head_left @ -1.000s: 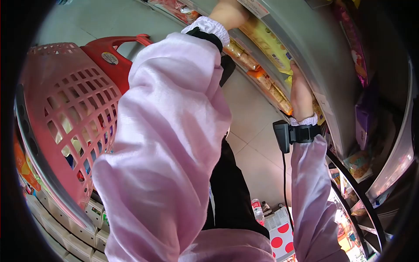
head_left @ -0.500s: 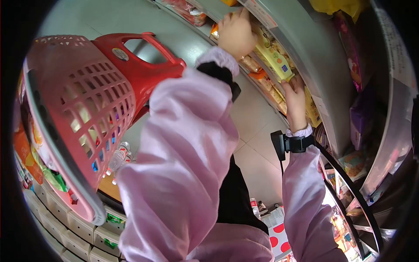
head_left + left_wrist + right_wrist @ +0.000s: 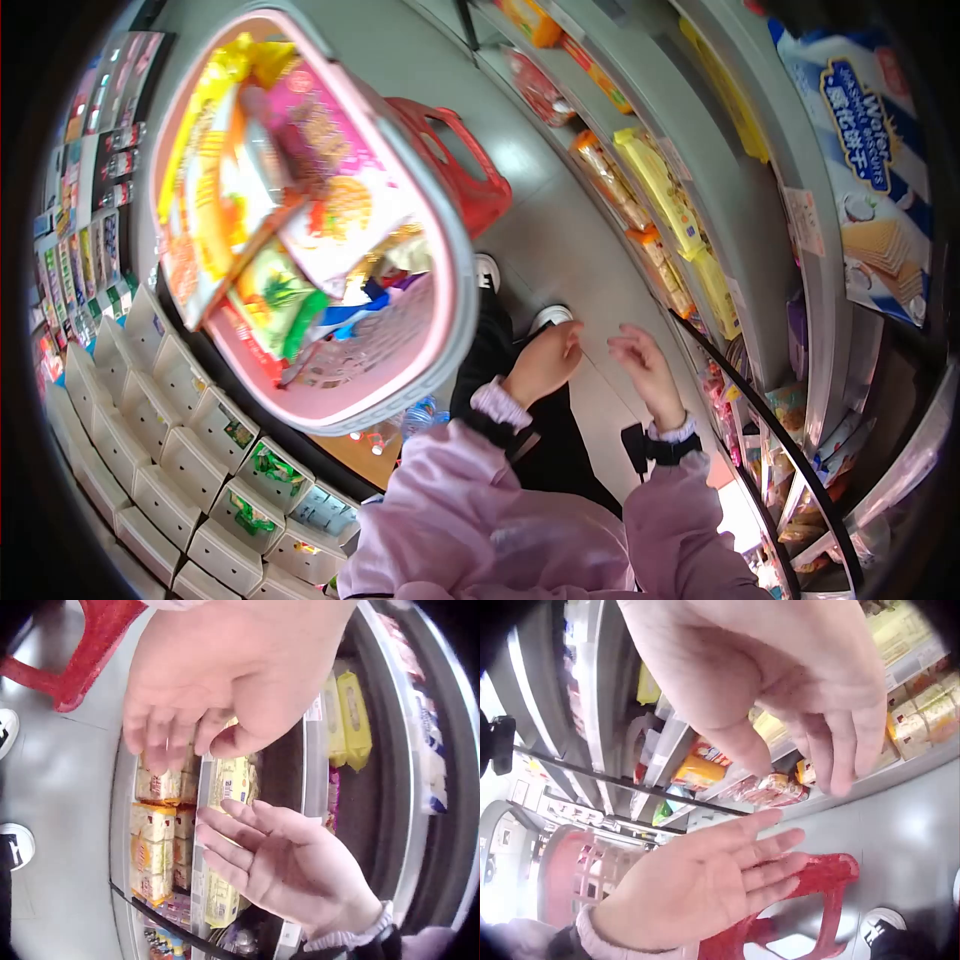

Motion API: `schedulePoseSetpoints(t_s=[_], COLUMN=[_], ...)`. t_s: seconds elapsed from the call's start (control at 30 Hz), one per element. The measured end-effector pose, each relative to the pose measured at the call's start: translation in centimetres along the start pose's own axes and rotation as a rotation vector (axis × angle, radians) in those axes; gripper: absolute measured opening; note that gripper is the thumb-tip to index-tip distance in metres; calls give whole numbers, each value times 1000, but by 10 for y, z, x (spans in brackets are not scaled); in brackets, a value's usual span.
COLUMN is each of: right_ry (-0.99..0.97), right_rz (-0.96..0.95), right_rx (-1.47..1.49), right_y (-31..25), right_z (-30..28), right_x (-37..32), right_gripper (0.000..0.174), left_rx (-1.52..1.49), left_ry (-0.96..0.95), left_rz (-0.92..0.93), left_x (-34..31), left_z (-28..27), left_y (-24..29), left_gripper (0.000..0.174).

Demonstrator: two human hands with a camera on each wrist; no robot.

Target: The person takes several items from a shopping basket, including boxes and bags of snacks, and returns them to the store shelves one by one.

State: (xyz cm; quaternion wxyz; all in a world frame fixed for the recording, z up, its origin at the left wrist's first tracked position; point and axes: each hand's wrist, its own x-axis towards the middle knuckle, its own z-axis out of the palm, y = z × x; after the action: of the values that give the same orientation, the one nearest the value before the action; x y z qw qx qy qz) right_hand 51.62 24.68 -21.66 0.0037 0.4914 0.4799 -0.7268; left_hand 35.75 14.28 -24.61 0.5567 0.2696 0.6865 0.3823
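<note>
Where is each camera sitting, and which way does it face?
Head: on the head, looking down at basket, floor and shelves; left hand, right hand and sleeves show.
Left wrist: looks past the left hand at the shelves; right hand beyond.
Right wrist: looks past the right hand at floor and basket; left hand beyond.
Shared: both wrist views show both hands.

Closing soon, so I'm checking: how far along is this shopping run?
Done: the basket already holds many snack packs. In hand: nothing; the left hand and right hand are open and empty. Remaining: yellow packs sit on the shelf, untouched.
</note>
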Motion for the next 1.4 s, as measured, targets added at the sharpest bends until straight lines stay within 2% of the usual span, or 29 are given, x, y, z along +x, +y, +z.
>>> schedulePoseSetpoints(t_s=[0.1, 0.17, 0.23, 0.3, 0.4, 0.5, 0.57, 0.63, 0.7, 0.77, 0.83, 0.9, 0.97, 1.03, 1.1, 1.17, 1.23, 1.3, 1.33, 1.4], right_ry=[-72, -124, -165, -204, -205, -242, -263, -274, -269, -222, -144, -20, -82, -113, -91, -90, -72, -85, -78, -119], right_rz=[-40, -57, -110, -197, -306, -425, -499, -597, -685, -779, -851, -884, -692, -705, -670, -715, -702, -644, -648, -614], right_rx=[-37, -50, -87, -144, -153, -198, -227, -304, -338, -402, -480, -571, -386, -348, -467, -405, -385, -359, -343, -391], right_y=[-42, -83, -121, -157, -209, -242, -261, -276, -278, -273, -281, -288, -287, -295, -294, -280, -276, -273, -273, -273], right_z=[30, 51, 69, 87, 116, 139, 155, 171, 188, 202, 216, 230, 242, 247, 251, 256, 256, 253, 252, 250], right_x=[-26, -40, -54, -61, -67, -57, -46, -31, -10, 15, 31, 39, 51, 56, 65, 75, 80, 83, 84, 84], right_gripper=[36, 33, 31, 29, 29, 28, 28, 32, 37, 43, 49, 53, 58, 59, 59, 57, 52, 49, 37, 29], left_rx=[34, -10, -71, -50, -101, 13, -176, -185, 77, 237, 254, 68, 21, -55, -71, -39, -97, -134, -155, -208], left_ry=[-66, -19, -101, -248, -154, 61, 292, 497, 763, 1017, 1113, 1068, 999, 950, 985, 924, 853, 832, 828, 791], left_rz=[-65, 38, 28, -67, 31, 91, 102, 46, 89, 208, 116, 94, 56, 4, 1, 48, -77, -52, -43, -51], left_x=[-50, -81, -110, -131, -158, -175, -180, -183, -184, -181, -180, -177, -169, -159, -148, -144, -147, -146, -145, -145], left_z=[-49, -68, -94, -126, -164, -212, -242, -278, -307, -330, -351, -369, -382, -379, -378, -380, -382, -383, -383, -385], left_y=[48, 68, 102, 142, 171, 184, 163, 152, 139, 114, 107, 90, 74, 82, 72, 70, 77, 77, 77, 78], left_gripper=[30, 31, 31, 31, 28, 25, 23, 23, 26, 29, 35, 37, 39, 41, 39, 29, 40, 36, 34, 31])
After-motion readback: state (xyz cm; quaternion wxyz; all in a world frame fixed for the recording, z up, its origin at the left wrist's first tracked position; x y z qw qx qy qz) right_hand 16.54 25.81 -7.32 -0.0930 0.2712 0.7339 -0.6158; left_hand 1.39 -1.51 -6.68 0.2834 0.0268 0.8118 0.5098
